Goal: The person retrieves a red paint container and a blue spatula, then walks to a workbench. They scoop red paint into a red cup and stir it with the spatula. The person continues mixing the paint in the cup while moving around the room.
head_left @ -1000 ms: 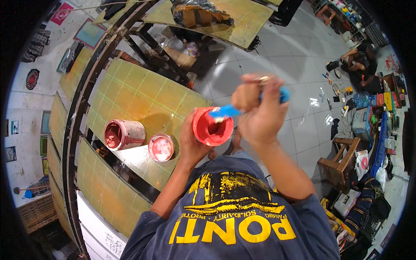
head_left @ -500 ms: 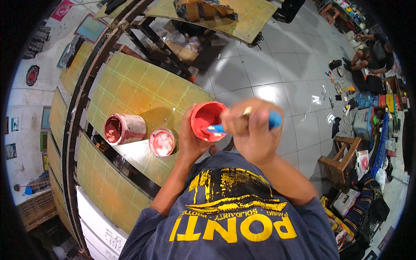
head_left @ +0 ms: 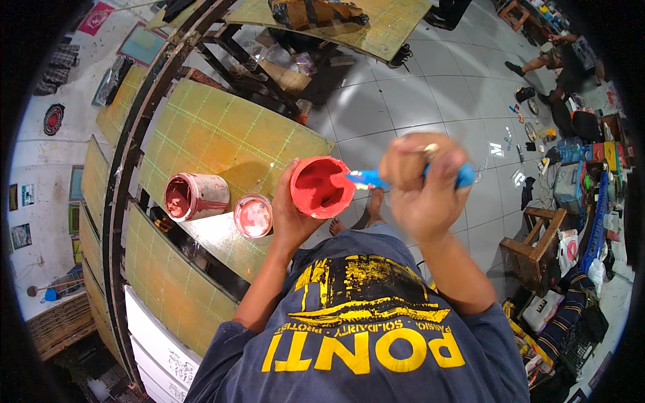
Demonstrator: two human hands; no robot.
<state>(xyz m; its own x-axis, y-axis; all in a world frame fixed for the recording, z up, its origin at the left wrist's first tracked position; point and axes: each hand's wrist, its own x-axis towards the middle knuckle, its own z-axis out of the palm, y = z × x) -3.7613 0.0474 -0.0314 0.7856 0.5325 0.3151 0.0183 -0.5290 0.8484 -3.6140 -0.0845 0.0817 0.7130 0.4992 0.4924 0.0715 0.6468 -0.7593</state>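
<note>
A white tiled floor (head_left: 430, 114) fills the upper right of the view, with bags, boxes and a wooden chair (head_left: 534, 252) crowded along its right edge, where another person (head_left: 568, 57) sits. To the left stands a row of yellow-green gridded panels in a dark metal frame (head_left: 144, 121); the nearest panel serves as the counter (head_left: 222, 134). The wearer's dark blue T-shirt (head_left: 363, 329) with a yellow print takes up the lower middle.

On the counter a paint can (head_left: 195, 197) lies on its side, its open mouth smeared red inside and turned toward the camera. Just beside it, to its right, a round lid (head_left: 254, 216) coated in pinkish-red paint lies flat.

The left hand (head_left: 290, 215) holds a red paint cup (head_left: 321, 187) up off the counter, just past the counter's near corner. Its fingers (head_left: 283, 176) wrap around the cup's left wall from behind and below, and the mouth tilts toward the camera, showing a red interior.

The right hand (head_left: 422, 185) is clenched around a blue-handled tool (head_left: 403, 178). The fingers (head_left: 440, 171) fold over the handle's middle; the blue end pokes out to the right and the other end reaches left into the mouth of the cup. The hand is blurred, and the tip inside the cup cannot be made out clearly.
</note>
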